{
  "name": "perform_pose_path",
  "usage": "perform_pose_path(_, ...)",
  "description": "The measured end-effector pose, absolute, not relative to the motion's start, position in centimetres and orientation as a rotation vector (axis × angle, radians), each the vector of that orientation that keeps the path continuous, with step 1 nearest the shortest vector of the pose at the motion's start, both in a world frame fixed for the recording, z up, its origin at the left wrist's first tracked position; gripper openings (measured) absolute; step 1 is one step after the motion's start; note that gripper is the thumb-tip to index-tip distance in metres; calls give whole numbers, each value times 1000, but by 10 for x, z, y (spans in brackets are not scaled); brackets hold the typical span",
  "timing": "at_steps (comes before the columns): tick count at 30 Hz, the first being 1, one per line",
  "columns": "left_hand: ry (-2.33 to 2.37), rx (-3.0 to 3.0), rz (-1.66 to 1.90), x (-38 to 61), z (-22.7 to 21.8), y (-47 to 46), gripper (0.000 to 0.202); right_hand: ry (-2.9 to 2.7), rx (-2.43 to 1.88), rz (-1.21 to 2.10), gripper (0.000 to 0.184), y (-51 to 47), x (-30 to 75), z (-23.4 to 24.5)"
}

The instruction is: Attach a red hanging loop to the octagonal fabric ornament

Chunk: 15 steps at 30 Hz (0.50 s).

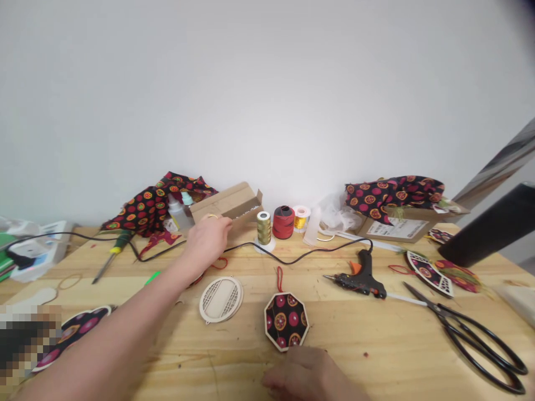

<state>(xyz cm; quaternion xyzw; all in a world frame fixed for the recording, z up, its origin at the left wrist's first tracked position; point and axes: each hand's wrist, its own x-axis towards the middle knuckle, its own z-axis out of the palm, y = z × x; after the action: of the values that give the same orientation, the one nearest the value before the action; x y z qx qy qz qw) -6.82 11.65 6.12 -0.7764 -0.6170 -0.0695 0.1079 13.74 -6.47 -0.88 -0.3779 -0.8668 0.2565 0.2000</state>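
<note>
1. My left hand (pixel 208 240) was reaching over the table, its back toward me and its fingertips right at a flat tan cardboard box (pixel 228 203). The fingers were partly hidden, so I can't tell if it was grasping anything.
2. My right hand (pixel 303 376) lay low and loose, cut off by the bottom edge, half-curled with nothing visible in it, just below an octagonal ornament covered in black, red and orange patterned fabric (pixel 286 322). The ornament lay flat on a pale pine table (pixel 376 345), with a thin red cord loop (pixel 279 278) above it.
3. A round laser-cut wooden lattice disc (pixel 220 299) lay flat beside the ornament, left of it and just below my left hand.
4. A black hot glue gun with an orange trigger (pixel 361 281) lay on its side, its black cable (pixel 292 259) snaking past an olive-gold thread spool (pixel 263 227) and a red thread spool (pixel 283 221). Long black-handled scissors (pixel 468 345) lay to the right.
5. Bunched black patterned fabric (pixel 154 206) sat behind the box. A pixelated patch (pixel 25 345) at lower left hid whatever was there, and a dark blurry object (pixel 493 225) cut into the right side.
</note>
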Motion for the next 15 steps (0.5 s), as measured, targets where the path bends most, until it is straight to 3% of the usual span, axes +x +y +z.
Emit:
perform_pose_path(6, -1858, -2377, -59, -59, 33, 130, 22, -2428, -1049, 743, 13, -64, 139, -19)
perform_pose_path(15, -1960, -2396, 97, -75, 20, 143, 30, -2428, -1054, 804, 17, -63, 142, -27)
